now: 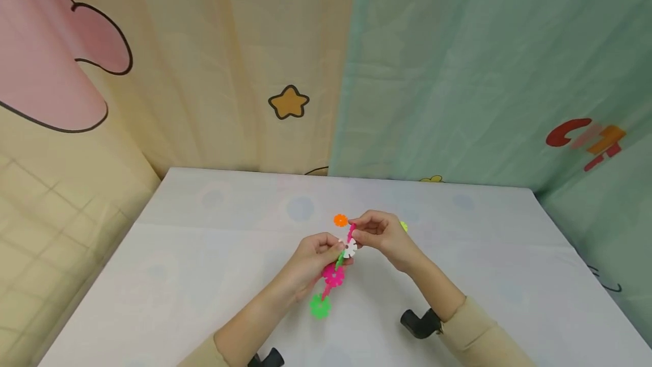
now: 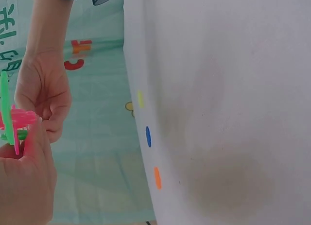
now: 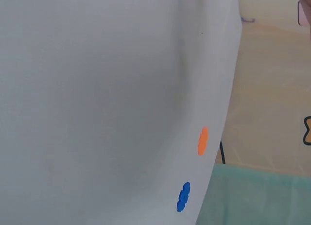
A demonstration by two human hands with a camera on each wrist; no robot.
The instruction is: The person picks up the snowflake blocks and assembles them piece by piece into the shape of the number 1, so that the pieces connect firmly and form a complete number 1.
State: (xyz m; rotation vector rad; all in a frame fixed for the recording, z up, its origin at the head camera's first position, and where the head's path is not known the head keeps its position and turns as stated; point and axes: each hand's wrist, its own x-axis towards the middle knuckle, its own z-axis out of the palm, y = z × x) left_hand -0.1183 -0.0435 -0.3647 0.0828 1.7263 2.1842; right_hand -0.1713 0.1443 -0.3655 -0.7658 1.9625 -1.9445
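A chain of interlocked flower-shaped plastic discs is held up above the table between both hands. Its lower end is a green disc point(image 1: 320, 306), followed upward by pink ones, including a magenta disc point(image 1: 333, 275), then a green one seen edge-on and a white disc point(image 1: 350, 248). My left hand point(image 1: 311, 262) grips the chain around its middle, thumb beside the white disc. At the upper end, my right hand point(image 1: 384, 238) pinches a pink disc point(image 1: 351, 232) that meets the white one. In the left wrist view, pink and green discs point(image 2: 6, 108) show above the left fingers.
Loose on the white table point(image 1: 204, 276) lie an orange disc point(image 1: 340, 220), a blue disc point(image 2: 148, 136) and a yellow-green disc point(image 1: 404, 226) partly behind the right hand. Printed curtains point(image 1: 244, 72) hang behind the table. Black wrist mounts point(image 1: 420, 323) sit at both forearms.
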